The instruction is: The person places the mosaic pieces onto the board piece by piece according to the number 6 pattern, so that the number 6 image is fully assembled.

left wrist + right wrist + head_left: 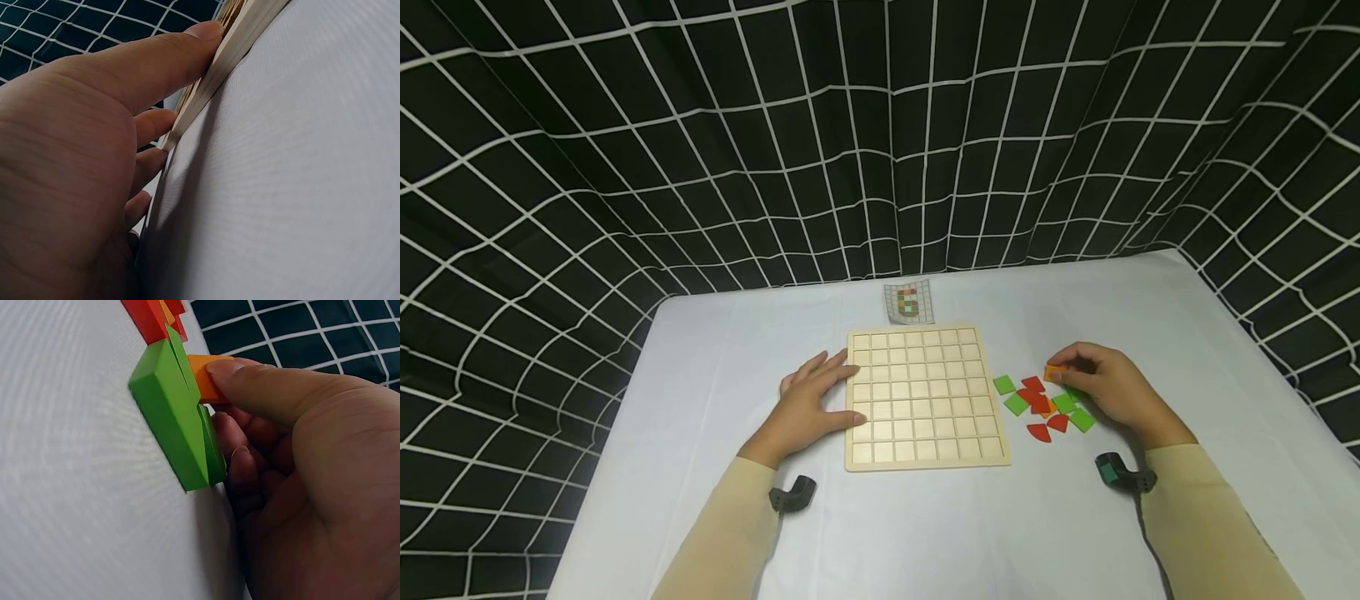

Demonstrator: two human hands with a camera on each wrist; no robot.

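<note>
A pale wooden board [922, 399] with a grid of square recesses lies on the table. My left hand [811, 406] rests at its left edge, thumb and fingertips touching the rim, fingers fairly straight. To the board's right, my right hand [1108, 385] pinches an orange tile [209, 378] between thumb and fingers, just above the loose pieces. Around that hand lie green square tiles [1082, 419] and red quarter-round pieces [1039, 432], some overlapping. Another orange piece [1048, 407] shows partly among the red ones. In the right wrist view, green tiles [169, 419] stand out close beside the fingers.
Behind the board lies a small printed card [908, 302] with a coloured pattern on a grid. A white cloth [947, 533] covers the table. Dark curtains with white grid lines [880, 150] hang around the back and sides.
</note>
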